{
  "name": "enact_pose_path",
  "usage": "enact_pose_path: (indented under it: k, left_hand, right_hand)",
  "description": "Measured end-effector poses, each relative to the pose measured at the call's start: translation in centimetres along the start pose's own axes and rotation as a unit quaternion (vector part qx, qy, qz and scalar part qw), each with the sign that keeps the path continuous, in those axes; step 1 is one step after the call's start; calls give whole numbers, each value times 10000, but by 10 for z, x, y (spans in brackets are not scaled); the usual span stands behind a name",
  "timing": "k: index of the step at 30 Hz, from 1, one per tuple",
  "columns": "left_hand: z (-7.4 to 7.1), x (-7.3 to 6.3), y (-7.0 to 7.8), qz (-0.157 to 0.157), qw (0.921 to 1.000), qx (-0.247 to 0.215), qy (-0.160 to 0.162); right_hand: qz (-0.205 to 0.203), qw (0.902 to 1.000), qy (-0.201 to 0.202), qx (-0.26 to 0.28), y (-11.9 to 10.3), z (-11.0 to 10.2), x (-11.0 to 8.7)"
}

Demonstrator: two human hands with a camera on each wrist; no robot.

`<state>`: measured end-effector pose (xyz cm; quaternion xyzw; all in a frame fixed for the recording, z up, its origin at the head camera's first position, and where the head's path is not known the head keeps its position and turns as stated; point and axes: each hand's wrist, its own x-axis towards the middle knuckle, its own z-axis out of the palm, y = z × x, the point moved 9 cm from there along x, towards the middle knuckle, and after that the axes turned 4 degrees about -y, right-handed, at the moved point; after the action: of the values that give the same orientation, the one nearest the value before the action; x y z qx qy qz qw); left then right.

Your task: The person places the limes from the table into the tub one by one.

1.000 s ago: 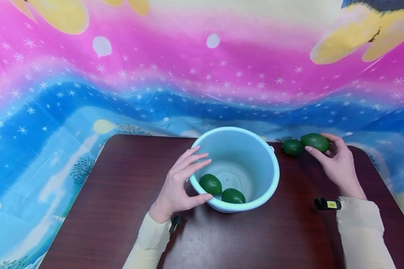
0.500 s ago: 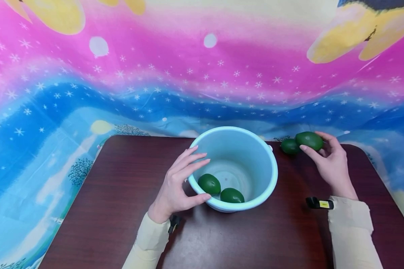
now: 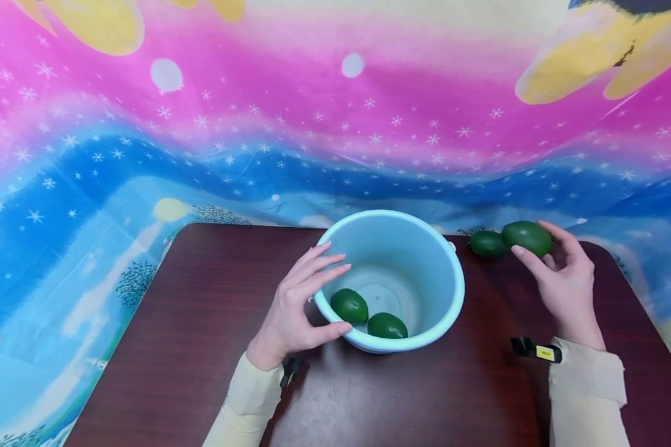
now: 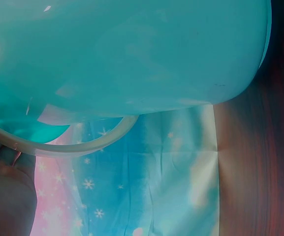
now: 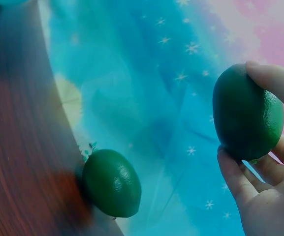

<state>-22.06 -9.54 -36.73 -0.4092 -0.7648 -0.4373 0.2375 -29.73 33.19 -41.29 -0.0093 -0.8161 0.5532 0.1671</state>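
Right hand [image 3: 569, 279] pinches a green fruit [image 3: 527, 238] — snug, even pressure suits its round sides — while the left hand [image 3: 292, 310], fingers spread, touches the bucket [image 3: 458, 292].

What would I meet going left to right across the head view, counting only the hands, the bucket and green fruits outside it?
Left hand, light-blue bucket, unheld green fruit, held green fruit, right hand.
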Motion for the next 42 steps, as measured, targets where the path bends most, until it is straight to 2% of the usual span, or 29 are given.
enact_pose_path:
  k: [5, 17, 24, 42]
  left_hand:
    - [0, 0, 0, 19, 10000, 16, 6]
    - [0, 0, 0, 12, 10000, 41, 1]
    - [0, 0, 0, 41, 10000, 12, 17]
    - [0, -1, -1, -3, 10000, 55, 19]
  right_hand:
    - [-13, 9979, 166, 626, -4, -3, -5]
    - [-207, 9950, 246, 948, -17, -2, -10]
    - [-270, 9911, 304, 1265, -17, -2, -12]
    - [-679, 9797, 748, 1731, -30, -6, -21]
